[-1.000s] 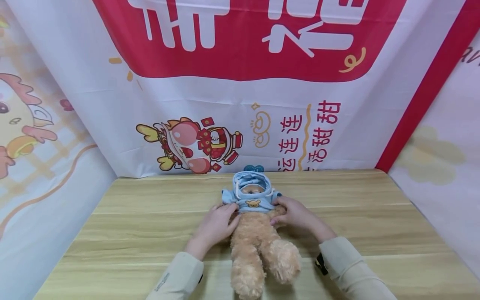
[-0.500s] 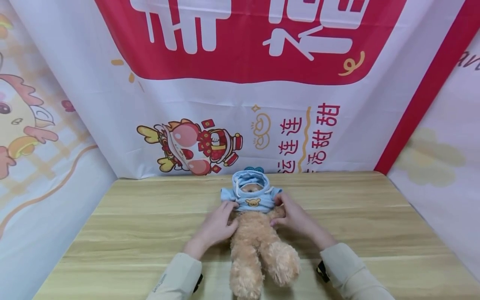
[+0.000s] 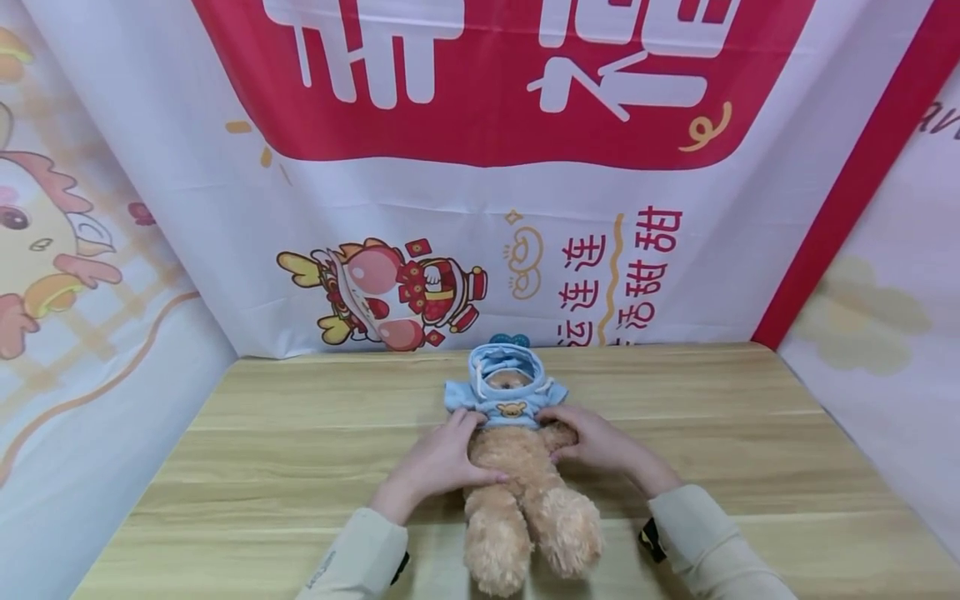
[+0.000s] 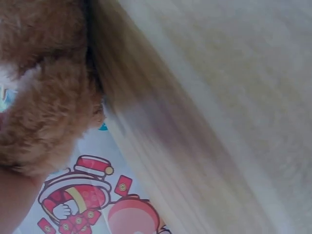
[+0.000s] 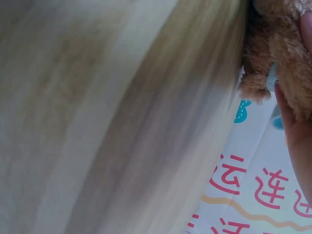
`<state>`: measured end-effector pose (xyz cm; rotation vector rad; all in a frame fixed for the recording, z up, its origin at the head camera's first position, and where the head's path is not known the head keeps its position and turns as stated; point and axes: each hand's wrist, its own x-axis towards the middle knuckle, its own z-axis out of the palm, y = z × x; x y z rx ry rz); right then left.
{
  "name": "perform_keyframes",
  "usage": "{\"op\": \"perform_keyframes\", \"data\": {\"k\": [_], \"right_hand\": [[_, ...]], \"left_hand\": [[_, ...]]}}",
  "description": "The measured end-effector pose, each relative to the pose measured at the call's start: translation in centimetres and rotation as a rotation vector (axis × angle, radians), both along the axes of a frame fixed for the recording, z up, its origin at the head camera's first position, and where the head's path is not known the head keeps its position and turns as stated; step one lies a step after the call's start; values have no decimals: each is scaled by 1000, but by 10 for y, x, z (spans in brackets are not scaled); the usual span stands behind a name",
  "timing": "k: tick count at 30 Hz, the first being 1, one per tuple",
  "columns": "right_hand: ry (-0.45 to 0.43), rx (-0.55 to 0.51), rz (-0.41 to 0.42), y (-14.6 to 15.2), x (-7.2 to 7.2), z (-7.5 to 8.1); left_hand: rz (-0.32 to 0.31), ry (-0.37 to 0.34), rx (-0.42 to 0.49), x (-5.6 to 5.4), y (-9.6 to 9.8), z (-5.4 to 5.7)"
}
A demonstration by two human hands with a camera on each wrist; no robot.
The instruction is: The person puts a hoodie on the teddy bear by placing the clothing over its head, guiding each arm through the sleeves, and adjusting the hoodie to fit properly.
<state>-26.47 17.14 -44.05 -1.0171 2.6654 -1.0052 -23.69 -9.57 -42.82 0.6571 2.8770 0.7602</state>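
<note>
Since half a second ago, the left hand (image 3: 444,458) has widened over the teddy bear (image 3: 517,450), its thumb coming from the flank onto the lower belly; the right hand (image 3: 597,442) has brought its foremost finger in from the sleeve of the blue hoodie (image 3: 493,402) to the hem.

In the head view the bear lies on its back between the hands, hood (image 3: 506,358) beyond the fingertips, fuzzy legs (image 3: 558,525) reaching back between the wrists. Both forearms, in pale cuffs (image 3: 367,550), slant inward and forward over the wood-grain tabletop (image 3: 300,450). The left hand lies along the bear's side, thumb and fingers spread well apart, fingertips at the hem. The right hand bends round the bear's arm on its own side, pinching it between foremost finger and thumb. Beyond both hands hangs a white and red backdrop (image 3: 465,187).

In the left wrist view, brown fur sits just above a strip of skin at the lower corner; whether that is palm or wrist is hard to say, and the fingers are hidden.

In the right wrist view, fingers (image 5: 292,129) lie against the fur, a furry paw just beside them and the backdrop's red lettering (image 5: 268,190) beyond.
</note>
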Motion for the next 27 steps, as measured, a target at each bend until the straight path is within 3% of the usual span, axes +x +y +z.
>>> {"op": "perform_keyframes", "data": {"k": [5,12,22,27], "right_hand": [[-15,1,-13,0,0,2],[10,-7,-23,2,-1,3],[36,-8,-149,3,-5,4],[41,-33,-197,5,-7,1]], "left_hand": [[-38,41,-20,0,2,3],[-21,17,8,1,1,5],[-29,117,52,-7,6,2],[-24,117,77,-8,6,3]]}}
